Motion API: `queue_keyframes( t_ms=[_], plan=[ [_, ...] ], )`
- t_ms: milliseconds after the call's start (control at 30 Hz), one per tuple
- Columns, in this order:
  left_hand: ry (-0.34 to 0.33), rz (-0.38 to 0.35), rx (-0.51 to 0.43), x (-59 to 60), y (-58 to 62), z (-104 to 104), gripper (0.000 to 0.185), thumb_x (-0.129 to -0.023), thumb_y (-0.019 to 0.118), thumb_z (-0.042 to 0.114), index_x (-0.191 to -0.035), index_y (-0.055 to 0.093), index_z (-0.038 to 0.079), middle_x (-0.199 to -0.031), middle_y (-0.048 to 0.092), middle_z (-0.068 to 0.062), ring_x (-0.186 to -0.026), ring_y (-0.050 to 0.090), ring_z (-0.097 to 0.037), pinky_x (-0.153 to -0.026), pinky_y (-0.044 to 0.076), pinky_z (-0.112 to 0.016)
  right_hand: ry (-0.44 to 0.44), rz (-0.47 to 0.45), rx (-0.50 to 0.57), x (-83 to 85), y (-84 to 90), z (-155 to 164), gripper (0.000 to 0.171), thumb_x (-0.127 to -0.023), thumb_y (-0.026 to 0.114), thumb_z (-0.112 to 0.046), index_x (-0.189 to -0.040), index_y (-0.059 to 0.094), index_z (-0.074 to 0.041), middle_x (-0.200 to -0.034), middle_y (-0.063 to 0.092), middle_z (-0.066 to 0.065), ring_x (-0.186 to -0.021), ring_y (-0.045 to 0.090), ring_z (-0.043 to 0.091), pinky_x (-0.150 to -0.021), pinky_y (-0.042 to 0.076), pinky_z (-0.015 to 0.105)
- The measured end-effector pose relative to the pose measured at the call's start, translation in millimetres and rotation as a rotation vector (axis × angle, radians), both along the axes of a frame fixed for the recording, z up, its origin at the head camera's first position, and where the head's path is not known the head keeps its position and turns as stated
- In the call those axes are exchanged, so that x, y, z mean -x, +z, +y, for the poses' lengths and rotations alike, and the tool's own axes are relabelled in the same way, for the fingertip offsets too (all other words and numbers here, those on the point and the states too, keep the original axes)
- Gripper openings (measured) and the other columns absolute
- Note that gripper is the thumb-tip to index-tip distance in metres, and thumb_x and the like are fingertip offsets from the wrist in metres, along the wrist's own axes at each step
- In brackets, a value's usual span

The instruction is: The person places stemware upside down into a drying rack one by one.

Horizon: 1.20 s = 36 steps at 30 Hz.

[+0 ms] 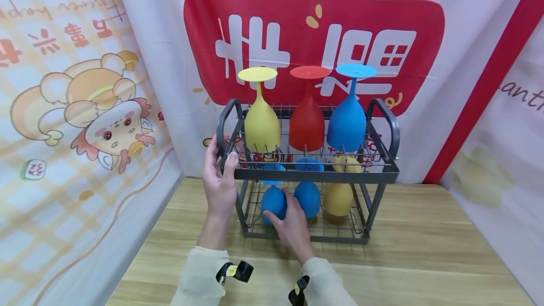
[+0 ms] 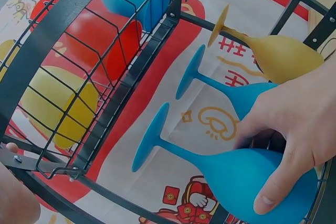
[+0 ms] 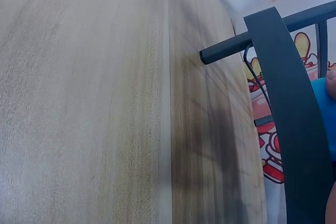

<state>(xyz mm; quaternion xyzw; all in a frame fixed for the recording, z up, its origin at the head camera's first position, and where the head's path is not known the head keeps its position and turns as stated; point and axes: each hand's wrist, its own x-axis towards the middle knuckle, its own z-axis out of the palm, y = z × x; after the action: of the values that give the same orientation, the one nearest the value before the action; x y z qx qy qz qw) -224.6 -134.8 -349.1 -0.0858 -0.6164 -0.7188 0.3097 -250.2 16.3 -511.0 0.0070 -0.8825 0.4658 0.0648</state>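
My left hand (image 1: 219,188) grips the upper left corner of a dark two-tier metal rack (image 1: 316,175), thumb in front and fingers behind. On the lower shelf, my right hand (image 1: 293,228) holds the bowl of the leftmost blue goblet (image 1: 272,202), thumb on one side and fingers on the other. That goblet stands upside down, its foot up under the top tier. Beside it are another upside-down blue goblet (image 1: 308,200) and a yellow goblet (image 1: 338,199). The left wrist view shows the held bowl partly covered by the right hand (image 2: 302,124).
The upper tier carries an upside-down light yellow goblet (image 1: 262,129), a red goblet (image 1: 306,126) and a blue goblet (image 1: 346,126) in a row. The rack stands on a wooden table (image 1: 425,249), close to a printed cloth backdrop (image 1: 157,60).
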Motion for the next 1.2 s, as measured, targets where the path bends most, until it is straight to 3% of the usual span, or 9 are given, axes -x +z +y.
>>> queue_keyframes(
  t_ms=[333,633,1000,1200],
  plan=[
    [-0.001,-0.012,0.000,-2.0,0.6,2.1,0.057,-0.106,0.060,0.016,-0.160,0.044,0.023,-0.154,0.058,0.005,-0.147,0.055,-0.025,-0.127,0.042,-0.042,-0.018,0.007,-0.030,0.4,-2.1,-0.2,0.090,-0.091,0.081,-0.049,-0.163,0.039,-0.016,-0.161,0.051,0.017,-0.145,0.054,0.043,-0.115,0.046,0.068],
    [-0.009,0.007,-0.005,-2.8,1.8,3.6,0.056,-0.106,0.059,0.014,-0.159,0.045,0.021,-0.154,0.058,0.003,-0.146,0.056,-0.029,-0.127,0.041,-0.043,-0.040,0.015,-0.043,-1.3,-0.8,-0.6,0.087,-0.092,0.080,-0.046,-0.162,0.040,-0.014,-0.159,0.053,0.018,-0.144,0.055,0.043,-0.115,0.047,0.066],
    [-0.005,0.005,0.012,-3.8,2.2,5.1,0.055,-0.107,0.060,0.016,-0.160,0.045,0.022,-0.154,0.058,0.004,-0.147,0.054,-0.023,-0.128,0.040,-0.044,-0.091,0.049,-0.077,-7.0,-0.7,-1.1,0.083,-0.093,0.081,-0.043,-0.161,0.043,-0.013,-0.157,0.055,0.017,-0.142,0.057,0.041,-0.114,0.050,0.063],
    [0.004,0.006,0.012,-2.9,2.7,3.9,0.056,-0.107,0.060,0.017,-0.160,0.045,0.022,-0.154,0.059,0.005,-0.147,0.055,-0.025,-0.127,0.041,-0.045,-0.104,0.091,-0.039,-18.6,2.9,4.9,0.083,-0.093,0.081,-0.043,-0.158,0.046,-0.007,-0.157,0.056,0.019,-0.141,0.059,0.041,-0.111,0.053,0.061]
  ],
)
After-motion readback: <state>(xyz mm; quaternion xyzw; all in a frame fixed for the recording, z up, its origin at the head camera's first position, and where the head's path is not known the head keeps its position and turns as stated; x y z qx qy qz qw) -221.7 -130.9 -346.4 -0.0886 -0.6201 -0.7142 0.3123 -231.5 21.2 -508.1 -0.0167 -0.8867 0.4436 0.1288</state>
